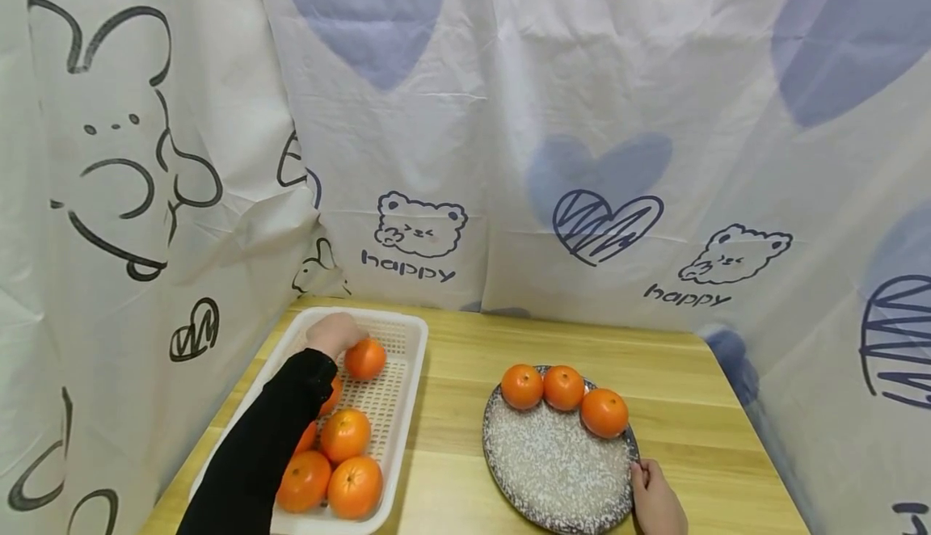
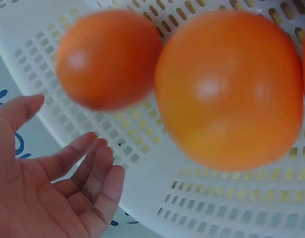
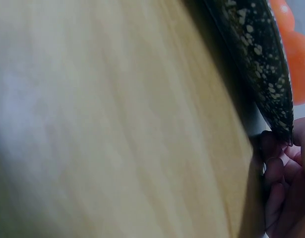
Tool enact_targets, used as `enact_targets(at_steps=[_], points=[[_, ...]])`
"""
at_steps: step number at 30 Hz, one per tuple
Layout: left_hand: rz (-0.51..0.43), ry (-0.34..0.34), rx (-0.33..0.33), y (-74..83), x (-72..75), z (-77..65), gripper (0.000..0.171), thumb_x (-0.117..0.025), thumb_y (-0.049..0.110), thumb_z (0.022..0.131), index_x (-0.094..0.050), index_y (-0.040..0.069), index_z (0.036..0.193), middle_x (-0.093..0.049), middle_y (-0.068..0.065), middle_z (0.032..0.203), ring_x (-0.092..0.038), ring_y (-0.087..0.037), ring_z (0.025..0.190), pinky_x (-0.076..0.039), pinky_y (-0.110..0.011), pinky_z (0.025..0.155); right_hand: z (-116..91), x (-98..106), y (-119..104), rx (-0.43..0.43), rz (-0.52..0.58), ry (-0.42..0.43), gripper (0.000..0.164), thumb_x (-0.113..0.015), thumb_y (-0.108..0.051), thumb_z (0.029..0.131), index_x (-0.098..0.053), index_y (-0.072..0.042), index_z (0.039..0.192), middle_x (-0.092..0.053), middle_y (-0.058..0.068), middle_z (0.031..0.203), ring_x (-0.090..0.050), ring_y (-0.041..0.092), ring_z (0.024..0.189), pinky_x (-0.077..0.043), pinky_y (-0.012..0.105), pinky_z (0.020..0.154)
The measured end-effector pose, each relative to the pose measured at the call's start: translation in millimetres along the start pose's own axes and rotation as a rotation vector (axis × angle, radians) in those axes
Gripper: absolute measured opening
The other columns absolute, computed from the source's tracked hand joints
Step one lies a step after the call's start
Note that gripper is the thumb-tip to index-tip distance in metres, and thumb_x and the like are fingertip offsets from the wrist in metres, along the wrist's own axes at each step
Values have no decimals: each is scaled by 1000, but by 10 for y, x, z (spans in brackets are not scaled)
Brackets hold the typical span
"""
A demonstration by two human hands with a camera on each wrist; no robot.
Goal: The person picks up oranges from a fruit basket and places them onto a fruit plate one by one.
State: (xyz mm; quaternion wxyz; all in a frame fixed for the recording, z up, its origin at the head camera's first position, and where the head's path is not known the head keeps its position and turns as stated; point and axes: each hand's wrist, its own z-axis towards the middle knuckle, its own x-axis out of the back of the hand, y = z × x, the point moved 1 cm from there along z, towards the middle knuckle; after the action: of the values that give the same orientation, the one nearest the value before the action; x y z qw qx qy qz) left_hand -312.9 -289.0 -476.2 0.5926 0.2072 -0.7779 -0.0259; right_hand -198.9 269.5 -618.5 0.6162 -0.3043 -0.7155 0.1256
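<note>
My left hand [image 1: 336,334] is over the far end of a white plastic basket [image 1: 412,389], right at an orange [image 1: 365,359]. In the left wrist view its fingers [image 2: 103,163] are relaxed and spread from the thumb, with nothing between them, beside an orange [image 2: 110,59] and a nearer, larger-looking one [image 2: 229,91]. With thumb and fingers my right hand [image 1: 658,501] pinches the right rim of a round speckled plate [image 1: 560,470]. Three oranges [image 1: 563,388] sit along the plate's far edge. In the right wrist view, fingers lie under the dark plate rim [image 3: 271,84].
Several more oranges [image 1: 355,486] lie in the near half of the basket, partly behind the black left sleeve [image 1: 254,454]. Basket and plate stand apart on a wooden table [image 1: 451,406]. A white printed cloth [image 1: 509,155] hangs behind the table and along its sides.
</note>
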Motion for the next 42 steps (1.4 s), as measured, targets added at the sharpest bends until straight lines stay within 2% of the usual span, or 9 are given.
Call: enact_targets(at_steps=[5, 8, 15, 20, 29, 36, 42], points=[[-13, -98, -142, 35, -121, 22, 48, -60, 41, 90, -67, -4, 104, -64, -20, 104, -58, -31, 92, -48, -45, 84, 3, 11, 13, 3, -2, -5, 61, -29, -49, 102, -48, 6, 120, -48, 4, 79, -49, 18, 69, -34, 29, 58], [-24, -113, -195, 77, -210, 32, 55, -61, 43, 89, -65, -8, 109, -64, -22, 109, -59, -31, 98, -47, -47, 92, 4, 19, 14, 10, -1, -5, 61, -29, -50, 102, -48, 6, 119, -48, 4, 78, -49, 19, 69, -35, 30, 58], [-68, -139, -221, 161, -244, -7, 53, -66, 41, 84, -61, -7, 107, -62, -17, 101, -56, -28, 89, -47, -44, 85, -5, 15, -18, 13, 6, -6, 53, -33, -42, 103, -48, 6, 120, -48, 4, 78, -49, 18, 68, -35, 30, 58], [-72, -200, -250, 184, -284, -34, 63, -71, 39, 82, -57, -8, 121, -61, -22, 118, -58, -31, 104, -46, -47, 94, 0, 12, -4, 7, 1, -5, 53, -33, -42, 103, -48, 6, 120, -49, 4, 78, -49, 19, 69, -35, 30, 58], [-119, -345, -244, 231, -421, -44, 84, -81, 27, 73, -41, -9, 138, -54, -22, 129, -51, -32, 112, -37, -48, 106, -1, 28, -16, 17, 7, 6, 52, -34, -41, 103, -48, 6, 121, -48, 4, 78, -49, 19, 69, -35, 30, 58], [-100, -310, -268, 264, -494, -24, 91, -85, 20, 66, -38, -7, 139, -55, -18, 124, -51, -28, 107, -39, -44, 103, 0, 24, -8, 10, 4, 8, 51, -34, -39, 103, -49, 6, 121, -48, 4, 78, -48, 18, 69, -35, 30, 58], [-57, -239, -265, 300, -362, -34, 97, -87, 21, 64, -36, -7, 141, -56, -19, 121, -53, -28, 103, -43, -44, 98, 4, 22, 1, 22, 4, 14, 51, -34, -41, 103, -49, 5, 121, -48, 4, 79, -48, 18, 69, -34, 30, 58]])
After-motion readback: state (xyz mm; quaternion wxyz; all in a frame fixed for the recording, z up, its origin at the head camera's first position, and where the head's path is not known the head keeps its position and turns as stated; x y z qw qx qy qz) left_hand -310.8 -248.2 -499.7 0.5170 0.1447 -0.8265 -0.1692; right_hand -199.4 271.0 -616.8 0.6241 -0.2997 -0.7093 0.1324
